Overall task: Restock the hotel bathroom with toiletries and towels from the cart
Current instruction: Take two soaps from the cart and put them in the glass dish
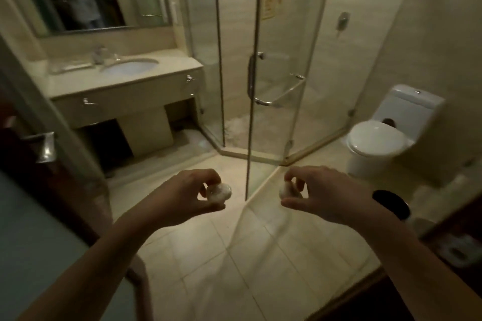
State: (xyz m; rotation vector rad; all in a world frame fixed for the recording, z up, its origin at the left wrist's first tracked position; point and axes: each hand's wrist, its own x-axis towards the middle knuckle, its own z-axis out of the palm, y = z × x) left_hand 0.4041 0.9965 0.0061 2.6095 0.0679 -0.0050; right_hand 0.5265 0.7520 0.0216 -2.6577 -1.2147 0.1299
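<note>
The left hand (182, 195) pinches a small white lump (219, 191) at 7 o'clock. The right hand (323, 197) pinches a second white lump (287, 190) at 5 o'clock. The sink (130, 67) is at 10 o'clock.

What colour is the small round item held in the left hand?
White, with a slightly glossy, wrapped look. The head view shows the small round item pinched in the left hand.

Head-worn camera looks forward and down across the tiled floor (234, 255) toward the glass shower (281, 73).
</note>
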